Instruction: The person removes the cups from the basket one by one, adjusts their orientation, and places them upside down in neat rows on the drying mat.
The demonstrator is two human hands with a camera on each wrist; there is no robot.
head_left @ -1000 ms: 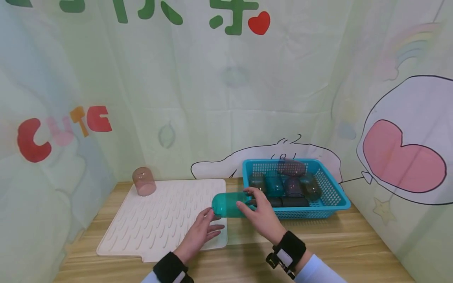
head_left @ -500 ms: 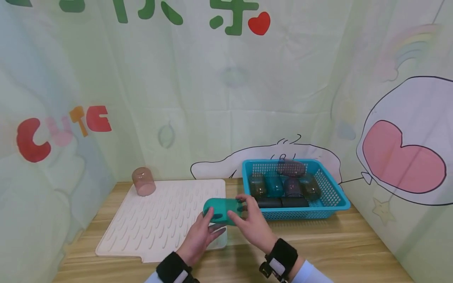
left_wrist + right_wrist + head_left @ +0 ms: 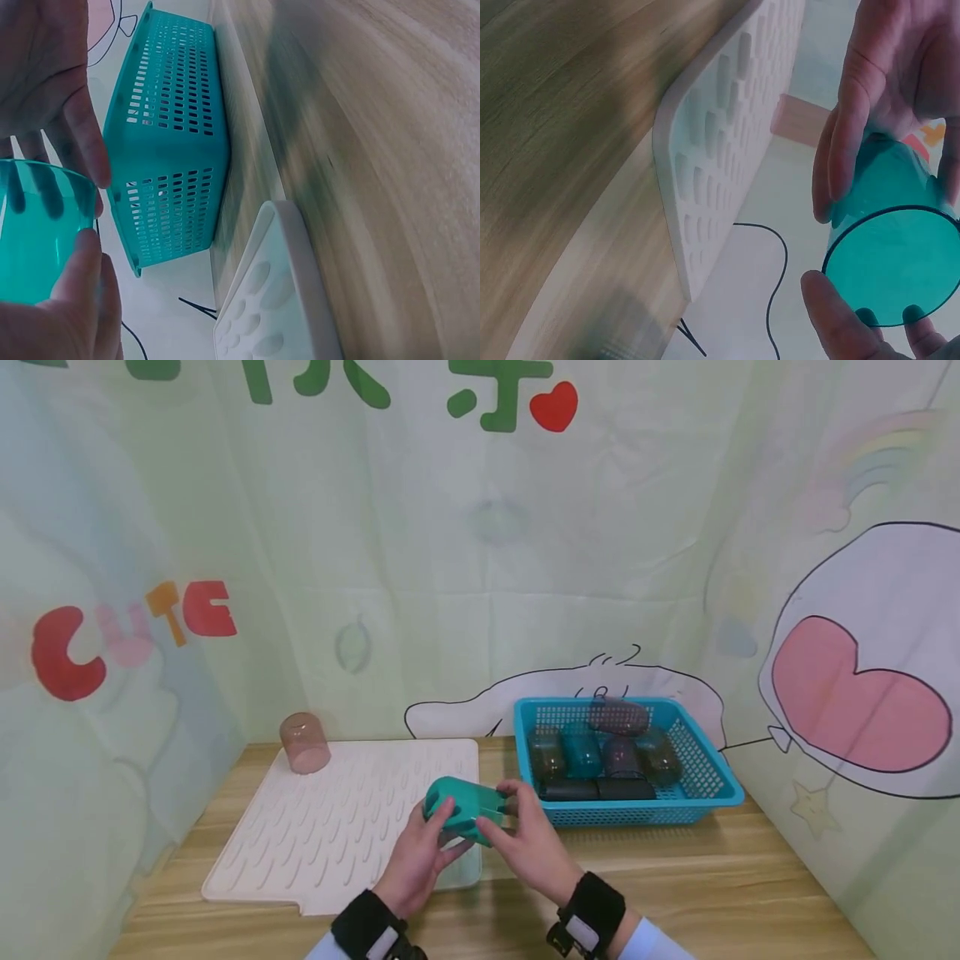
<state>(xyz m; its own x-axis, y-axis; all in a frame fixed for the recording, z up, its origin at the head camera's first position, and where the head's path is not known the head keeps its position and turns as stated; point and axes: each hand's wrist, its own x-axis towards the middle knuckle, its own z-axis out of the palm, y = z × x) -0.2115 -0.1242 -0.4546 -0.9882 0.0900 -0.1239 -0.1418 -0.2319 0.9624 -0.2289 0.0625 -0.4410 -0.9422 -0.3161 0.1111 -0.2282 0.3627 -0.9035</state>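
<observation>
A clear teal cup [image 3: 463, 808] is held in the air between both hands, over the right edge of a white ridged drying mat [image 3: 315, 852]. My left hand [image 3: 415, 864] grips its closed base, thumb over the near side. Around the rim end, the thumb and fingers of my right hand [image 3: 536, 850] hold the cup. In the right wrist view the cup's open mouth [image 3: 892, 262] faces the camera, fingertips at its rim. The left wrist view shows the teal cup wall [image 3: 41, 259] beside a thumb. A pink cup [image 3: 305, 745] stands upside down on the mat's far left corner.
A blue perforated basket [image 3: 637, 817] sits right of the mat, holding several dark and teal cups, such as a teal one [image 3: 581, 750] and black cylinders [image 3: 596, 790]. A printed curtain [image 3: 375, 527] closes off the back and sides of the wooden table [image 3: 675, 885].
The teal cup has moved left and toward me, away from the basket, and now tilts with its rim end lower. My left hand went from touching its base to gripping it.
</observation>
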